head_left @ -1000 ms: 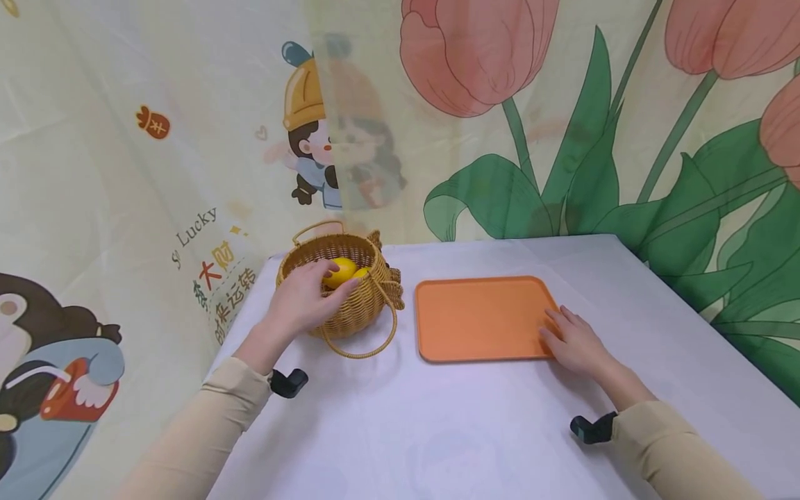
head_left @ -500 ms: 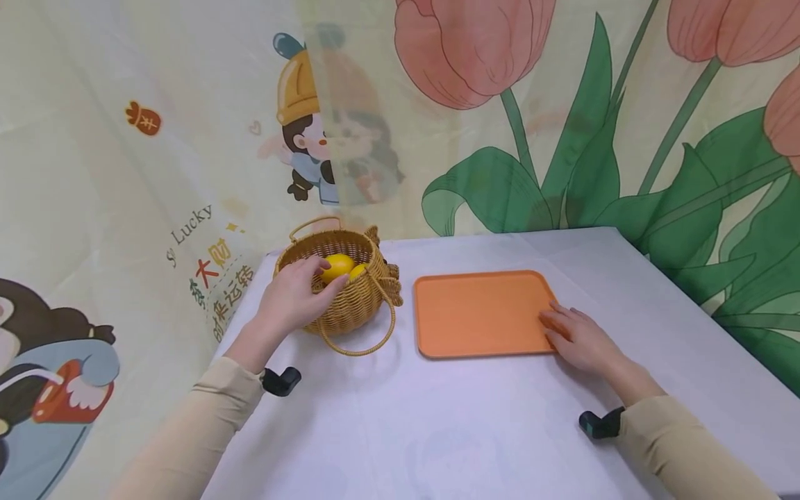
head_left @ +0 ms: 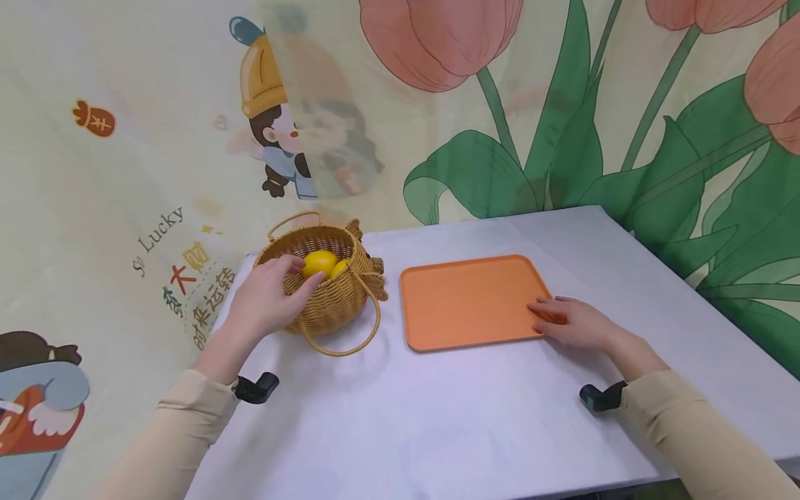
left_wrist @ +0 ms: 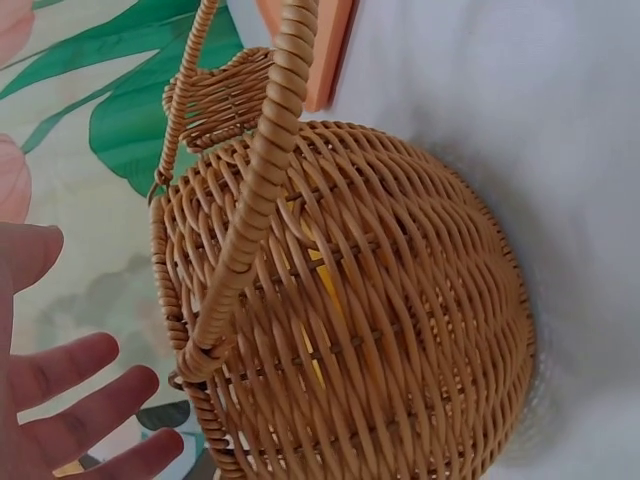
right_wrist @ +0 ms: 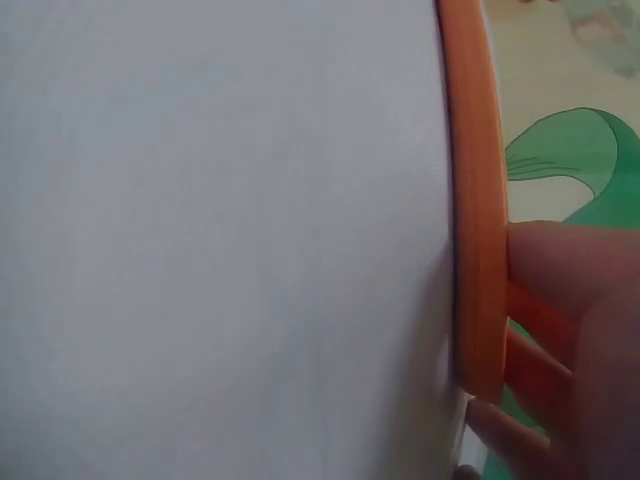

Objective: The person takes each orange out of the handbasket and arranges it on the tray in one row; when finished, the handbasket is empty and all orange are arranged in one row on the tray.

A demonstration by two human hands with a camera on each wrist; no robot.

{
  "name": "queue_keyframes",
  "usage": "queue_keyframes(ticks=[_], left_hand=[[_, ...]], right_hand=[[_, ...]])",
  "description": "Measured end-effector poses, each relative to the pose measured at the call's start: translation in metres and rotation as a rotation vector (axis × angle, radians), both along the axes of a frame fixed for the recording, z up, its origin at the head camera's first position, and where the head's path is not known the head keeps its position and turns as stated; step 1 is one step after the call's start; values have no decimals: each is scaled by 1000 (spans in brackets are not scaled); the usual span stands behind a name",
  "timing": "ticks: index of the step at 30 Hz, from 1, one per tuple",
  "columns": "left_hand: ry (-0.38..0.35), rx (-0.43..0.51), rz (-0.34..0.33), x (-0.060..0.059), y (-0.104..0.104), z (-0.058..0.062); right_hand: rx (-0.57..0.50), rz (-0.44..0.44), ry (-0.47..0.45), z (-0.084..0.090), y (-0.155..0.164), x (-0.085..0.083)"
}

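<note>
At the left of the table, a wicker basket (head_left: 328, 298) holds smooth yellow, lemon-like fruits (head_left: 321, 264). My left hand (head_left: 265, 292) hovers over its near rim, thumb and fingers spread, the fingertips beside the nearer fruit. In the left wrist view the fingers (left_wrist: 90, 400) are apart from the woven wall, and yellow shows through its gaps. An orange rectangular tray (head_left: 469, 298) lies flat to the basket's right. My right hand (head_left: 578, 323) rests on its right end, thumb and fingers extended over the rim. The right wrist view shows the thumb (right_wrist: 550, 255) touching the tray.
The basket's front handle (head_left: 346, 347) hangs down towards the table; its rear handle (head_left: 294, 221) stands up. A white cloth (head_left: 400, 410) covers the table. Behind it hangs a printed curtain (head_left: 387, 167) with tulips and cartoon figures.
The head view has shifted, so basket and tray appear farther left. My left fingertips have drawn slightly back from the fruit. The right fingers lie a little farther over the tray.
</note>
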State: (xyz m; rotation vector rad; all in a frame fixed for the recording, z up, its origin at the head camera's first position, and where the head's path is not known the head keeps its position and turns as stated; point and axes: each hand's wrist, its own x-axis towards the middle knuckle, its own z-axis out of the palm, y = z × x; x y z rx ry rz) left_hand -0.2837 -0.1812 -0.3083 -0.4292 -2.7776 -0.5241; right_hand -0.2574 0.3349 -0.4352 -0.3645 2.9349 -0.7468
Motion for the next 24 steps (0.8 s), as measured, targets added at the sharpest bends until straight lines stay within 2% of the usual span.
queue_keyframes(ticks=[10, 17, 24], left_hand=[[24, -15, -19, 0, 2, 8], [-35, -13, -19, 10, -6, 7], [-19, -26, -1, 10, -9, 14]], right_hand=[[-59, 34, -28, 5, 9, -7], [-94, 30, -67, 1, 7, -1], [-81, 31, -32, -2, 12, 0]])
